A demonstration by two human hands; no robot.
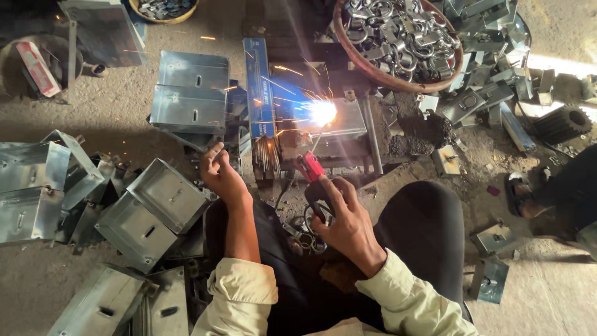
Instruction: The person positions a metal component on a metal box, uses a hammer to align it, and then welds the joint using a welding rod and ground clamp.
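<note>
Right hand (348, 221) around electrode holder (313, 174)

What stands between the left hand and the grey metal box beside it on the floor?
Nothing visible. The left hand hangs open right beside the metal box, with no object between them.

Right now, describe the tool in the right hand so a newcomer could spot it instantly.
Start at the bright white welding arc throwing sparks over the flat grey metal plate at centre. Just below it, the right hand grips a black-handled electrode holder with red jaws. It is the only red-tipped item among the grey galvanised sheet-metal boxes.
</note>
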